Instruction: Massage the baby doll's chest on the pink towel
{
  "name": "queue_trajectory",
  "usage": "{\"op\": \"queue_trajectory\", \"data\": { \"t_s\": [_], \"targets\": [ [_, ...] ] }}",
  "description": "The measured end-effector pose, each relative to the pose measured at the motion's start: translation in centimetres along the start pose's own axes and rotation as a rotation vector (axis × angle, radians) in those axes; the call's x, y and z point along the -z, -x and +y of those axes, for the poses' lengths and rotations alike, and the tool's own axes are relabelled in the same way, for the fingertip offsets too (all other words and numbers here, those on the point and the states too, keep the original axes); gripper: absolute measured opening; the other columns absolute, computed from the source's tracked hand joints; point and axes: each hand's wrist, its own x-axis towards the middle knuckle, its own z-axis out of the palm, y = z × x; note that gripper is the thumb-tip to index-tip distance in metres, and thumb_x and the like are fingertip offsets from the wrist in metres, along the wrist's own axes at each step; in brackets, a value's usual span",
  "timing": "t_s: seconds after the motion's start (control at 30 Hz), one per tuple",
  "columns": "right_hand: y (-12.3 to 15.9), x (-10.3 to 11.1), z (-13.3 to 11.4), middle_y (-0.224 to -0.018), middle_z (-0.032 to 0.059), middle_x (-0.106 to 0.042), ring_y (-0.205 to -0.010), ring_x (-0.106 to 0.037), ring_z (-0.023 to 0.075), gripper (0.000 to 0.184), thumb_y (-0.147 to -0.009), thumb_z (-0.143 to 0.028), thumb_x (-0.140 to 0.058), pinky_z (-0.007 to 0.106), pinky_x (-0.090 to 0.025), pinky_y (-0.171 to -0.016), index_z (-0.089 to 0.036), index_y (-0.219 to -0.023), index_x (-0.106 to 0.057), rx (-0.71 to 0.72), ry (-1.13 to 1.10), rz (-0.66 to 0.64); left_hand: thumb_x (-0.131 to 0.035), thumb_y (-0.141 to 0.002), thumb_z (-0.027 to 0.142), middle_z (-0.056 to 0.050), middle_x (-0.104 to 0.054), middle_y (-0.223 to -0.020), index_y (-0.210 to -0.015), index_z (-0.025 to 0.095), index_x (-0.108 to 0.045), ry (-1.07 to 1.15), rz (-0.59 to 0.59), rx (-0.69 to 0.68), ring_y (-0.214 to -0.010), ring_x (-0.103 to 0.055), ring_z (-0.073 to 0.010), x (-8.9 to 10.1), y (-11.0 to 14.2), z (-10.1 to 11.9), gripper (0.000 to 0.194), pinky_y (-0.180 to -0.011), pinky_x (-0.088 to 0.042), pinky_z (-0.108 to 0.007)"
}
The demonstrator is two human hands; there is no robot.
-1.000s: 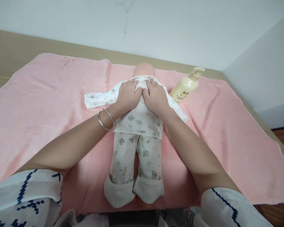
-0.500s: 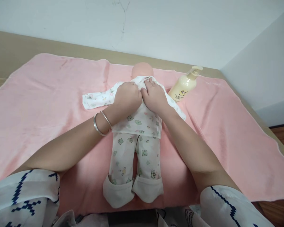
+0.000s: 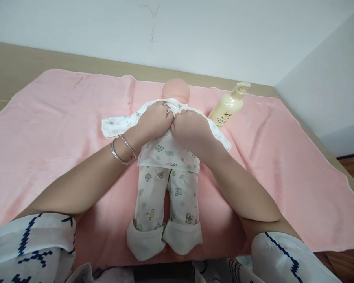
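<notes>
A baby doll (image 3: pixel 176 89) lies with its head toward the wall, dressed in a white printed shirt (image 3: pixel 165 154) and matching trousers (image 3: pixel 152 192) with wide turned-up cuffs. At the upper chest, my left hand (image 3: pixel 155 121) is closed on the shirt front, and two silver bangles (image 3: pixel 122 150) circle that wrist. My right hand (image 3: pixel 190 127) is curled against it, fingers closed on the same cloth. Both hands hide the exact spot they pinch. The shirt's sleeves spread out to either side.
A pink blanket (image 3: pixel 61 137) covers most of the table (image 3: pixel 14 59). Right of the doll, a pale yellow pump bottle (image 3: pixel 226 106) leans on the blanket near the sleeve. The white wall (image 3: pixel 91 35) rises behind the table's far edge.
My right hand has gone from fingers laid out on the chest to a closed grip on the shirt beside my left hand. The left stays closed there.
</notes>
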Motion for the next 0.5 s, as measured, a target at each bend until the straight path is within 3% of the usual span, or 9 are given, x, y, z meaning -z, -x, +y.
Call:
{"op": "queue_trajectory", "data": {
  "t_s": [0.17, 0.27, 0.37, 0.5],
  "targets": [
    [-0.7, -0.9, 0.5, -0.103, 0.0214, -0.077, -0.095, -0.072, 0.0325, 0.04, -0.1, -0.008, -0.037, 0.041, -0.056, -0.075, -0.011, -0.105, -0.077, -0.051, -0.053, 0.053, -0.036, -0.099, 0.025, -0.019, -0.072, -0.12, -0.109, 0.017, -0.07, 0.002, 0.031, 0.011, -0.123, -0.064, -0.037, -0.8, 0.0, -0.4, 0.036, -0.116, -0.05, -0.058],
    [-1.5, -2.1, 1.4, -0.123, 0.025, -0.076, -0.121, -0.071, 0.0366, 0.046, -0.106, -0.014, -0.032, 0.047, -0.061, -0.093, -0.006, -0.121, -0.074, -0.043, -0.101, 0.124, -0.033, -0.103, 0.026, -0.02, -0.072, -0.125, -0.115, 0.015, -0.068, -0.047, 0.054, 0.026, -0.125, -0.063, -0.036, -1.1, 0.2, -0.2, 0.039, -0.117, -0.049, -0.056],
    [-2.4, -3.1, 2.1, -0.154, 0.0283, -0.063, -0.151, -0.055, 0.0399, 0.053, -0.11, -0.022, -0.029, 0.056, -0.05, -0.121, 0.0, -0.146, -0.061, -0.071, -0.184, 0.176, -0.033, -0.103, 0.024, -0.02, -0.072, -0.122, -0.113, 0.015, -0.067, -0.088, 0.093, 0.027, -0.123, -0.064, -0.0348, -1.1, 0.7, 0.4, 0.037, -0.116, -0.05, -0.055],
    [-3.1, -3.3, 2.5, -0.174, 0.0306, -0.039, -0.165, -0.038, 0.0412, 0.069, -0.112, -0.034, -0.027, 0.058, -0.034, -0.134, 0.007, -0.166, -0.036, -0.168, -0.309, 0.117, -0.035, -0.102, 0.021, -0.019, -0.073, -0.111, -0.1, 0.017, -0.068, -0.136, 0.083, 0.047, -0.113, -0.067, -0.0348, -0.7, 1.3, 1.3, 0.033, -0.109, -0.053, -0.052]
  ]
}}
